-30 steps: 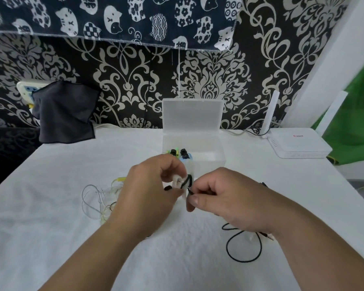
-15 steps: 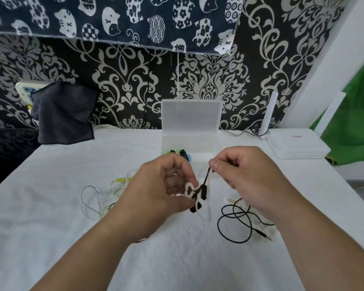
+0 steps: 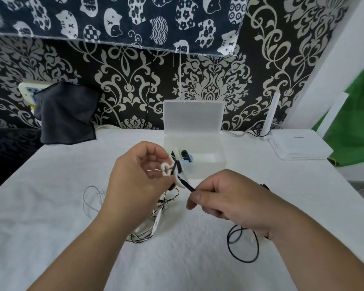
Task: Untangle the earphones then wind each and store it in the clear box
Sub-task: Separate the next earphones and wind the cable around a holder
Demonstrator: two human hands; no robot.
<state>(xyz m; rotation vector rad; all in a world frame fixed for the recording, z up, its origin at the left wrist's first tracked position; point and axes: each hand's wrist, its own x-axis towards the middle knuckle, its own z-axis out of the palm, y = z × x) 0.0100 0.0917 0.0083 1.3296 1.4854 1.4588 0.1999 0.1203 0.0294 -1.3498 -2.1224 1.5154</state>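
My left hand [image 3: 135,181] holds a small wound bundle of white earphone cord [image 3: 170,169] above the table, just in front of the clear box [image 3: 206,162]. A black cord [image 3: 185,182] crosses that bundle, and my right hand [image 3: 229,198] pinches its lower end between thumb and forefinger. More black cord [image 3: 243,246] lies looped on the cloth under my right wrist. A tangle of thin white, green and dark cords [image 3: 156,219] trails below my left hand. The clear box stands with its lid up and holds dark and blue earbuds [image 3: 186,157].
A white cloth [image 3: 61,206] covers the table. A loose white cord loop [image 3: 90,198] lies at the left. A dark cloth [image 3: 65,114] hangs over a wall socket at the back left. A white router [image 3: 298,147] sits at the back right.
My right hand has dropped from above the bundle to below and right of it, drawing the black cord down. My left hand has risen slightly toward the box.
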